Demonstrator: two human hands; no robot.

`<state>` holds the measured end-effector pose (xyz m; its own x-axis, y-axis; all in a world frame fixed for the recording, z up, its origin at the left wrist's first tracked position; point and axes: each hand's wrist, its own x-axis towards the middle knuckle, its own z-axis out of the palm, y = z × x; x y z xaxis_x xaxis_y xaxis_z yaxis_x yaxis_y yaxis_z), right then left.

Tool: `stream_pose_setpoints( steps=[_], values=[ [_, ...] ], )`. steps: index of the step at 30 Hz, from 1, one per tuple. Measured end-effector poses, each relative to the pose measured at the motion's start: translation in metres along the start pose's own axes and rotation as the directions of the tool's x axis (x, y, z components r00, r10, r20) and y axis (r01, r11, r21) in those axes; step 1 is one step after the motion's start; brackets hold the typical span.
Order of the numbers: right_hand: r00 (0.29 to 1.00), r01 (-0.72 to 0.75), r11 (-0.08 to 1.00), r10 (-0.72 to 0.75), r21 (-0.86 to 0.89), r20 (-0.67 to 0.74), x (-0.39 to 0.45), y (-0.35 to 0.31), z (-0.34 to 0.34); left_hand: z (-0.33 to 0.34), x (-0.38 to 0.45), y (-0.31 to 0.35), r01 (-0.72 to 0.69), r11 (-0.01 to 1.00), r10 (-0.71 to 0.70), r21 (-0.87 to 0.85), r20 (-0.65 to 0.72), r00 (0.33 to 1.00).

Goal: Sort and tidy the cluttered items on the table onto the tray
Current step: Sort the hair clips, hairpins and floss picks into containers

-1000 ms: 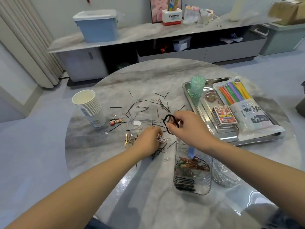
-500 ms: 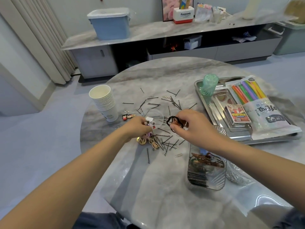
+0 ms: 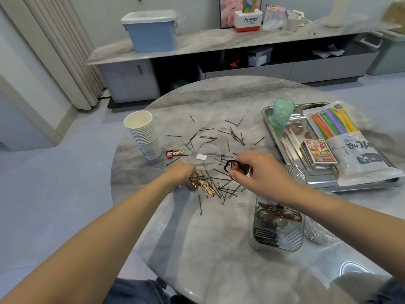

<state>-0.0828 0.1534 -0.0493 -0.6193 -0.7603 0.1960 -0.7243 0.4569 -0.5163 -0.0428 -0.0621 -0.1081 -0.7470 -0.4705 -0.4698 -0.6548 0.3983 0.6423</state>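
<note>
- Grey-veined marble table [image 3: 219, 249], round and glossy, carries a loose scatter of thin black hairpins [image 3: 228, 137] at its middle.
- Right hand [image 3: 260, 170] pinches a black looped hair tie [image 3: 233, 165] above the pins.
- Left hand [image 3: 182, 175] blurs over brown and beige clips [image 3: 206, 187]; its grip cannot be told.
- Steel tray [image 3: 268, 119] sits right, partly cut off.
- Ribbed clear dish [image 3: 278, 229] holds gathered pins.

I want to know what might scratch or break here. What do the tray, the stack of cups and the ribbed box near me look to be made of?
Tray: likely stainless steel, shiny, mirror-like reflections.
Stack of cups: paper, matte white, rolled rims.
Ribbed box: clear plastic or glass, cannot tell; contents show through.
</note>
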Motion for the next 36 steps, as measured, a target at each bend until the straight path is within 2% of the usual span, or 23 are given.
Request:
stream_pose_setpoints(
  steps=[5,9,11,15,17,19,21,22,24,26,27,28,29,30,31,33,36],
  values=[
    [1.0,0.002,1.0,-0.002,0.002,0.009,0.001,-0.002,-0.001,0.019,0.005,-0.012,-0.011,0.993,0.031,0.12,-0.165,0.986],
    [1.0,0.005,1.0,-0.005,-0.011,0.02,-0.002,-0.001,0.0,0.021,0.01,-0.011,-0.029,0.98,0.058,0.198,-0.141,0.988],
    [0.999,0.008,1.0,-0.007,-0.017,0.032,-0.002,-0.002,0.0,0.021,0.008,-0.011,-0.042,0.966,0.087,0.254,-0.17,0.982],
    [0.999,0.009,1.0,-0.009,-0.019,0.039,-0.001,-0.005,0.001,0.009,0.0,-0.009,-0.072,0.926,0.192,0.371,-0.297,0.935],
    [0.999,0.004,1.0,-0.002,-0.027,0.054,-0.001,-0.006,0.003,0.0,-0.002,-0.007,-0.098,0.927,0.23,0.363,-0.339,0.912],
    [0.998,-0.001,0.999,0.004,-0.036,0.069,-0.002,-0.006,0.004,-0.006,-0.004,-0.004,-0.137,0.963,0.201,0.234,-0.277,0.94],
    [0.998,0.007,0.999,-0.004,-0.044,0.069,-0.003,-0.007,0.006,-0.01,-0.007,-0.001,-0.079,0.997,0.075,-0.023,-0.143,0.987],
    [0.998,0.013,0.999,-0.01,-0.044,0.065,-0.003,-0.008,0.006,-0.011,-0.009,0.001,0.006,0.986,-0.015,-0.165,-0.053,0.998],
    [0.998,0.024,0.999,-0.021,-0.045,0.063,-0.004,-0.009,0.006,-0.011,-0.013,0.0,0.159,0.893,-0.12,-0.42,0.119,0.986],
    [0.998,0.028,0.999,-0.025,-0.047,0.062,-0.004,-0.01,0.006,-0.009,-0.015,-0.006,0.163,0.85,-0.069,-0.501,0.2,0.977],
    [0.998,0.029,0.998,-0.026,-0.047,0.063,-0.005,-0.01,0.006,-0.008,-0.013,-0.009,0.078,0.9,0.003,-0.429,0.186,0.983],
    [0.998,0.028,0.999,-0.025,-0.046,0.063,-0.005,-0.01,0.007,-0.006,-0.012,-0.013,-0.059,0.964,0.102,-0.261,0.154,0.983],
    [0.998,0.03,0.998,-0.027,-0.046,0.065,-0.004,-0.01,0.007,-0.003,-0.01,-0.015,-0.215,0.976,0.217,-0.029,0.121,0.969],
    [0.997,0.034,0.998,-0.03,-0.047,0.067,-0.004,-0.011,0.007,0.001,-0.009,-0.016,-0.347,0.913,0.335,0.215,0.093,0.938],
    [0.997,0.036,0.998,-0.033,-0.049,0.069,-0.004,-0.011,0.007,0.004,-0.008,-0.016,-0.404,0.831,0.402,0.383,0.089,0.911],
    [0.997,0.035,0.998,-0.031,-0.056,0.075,-0.004,-0.011,0.007,0.01,-0.007,-0.017,-0.451,0.723,0.451,0.523,0.136,0.882],
    [0.996,0.033,0.998,-0.028,-0.061,0.086,-0.006,-0.011,0.009,0.016,-0.005,-0.019,-0.48,0.618,0.465,0.623,0.202,0.862]
  ],
)
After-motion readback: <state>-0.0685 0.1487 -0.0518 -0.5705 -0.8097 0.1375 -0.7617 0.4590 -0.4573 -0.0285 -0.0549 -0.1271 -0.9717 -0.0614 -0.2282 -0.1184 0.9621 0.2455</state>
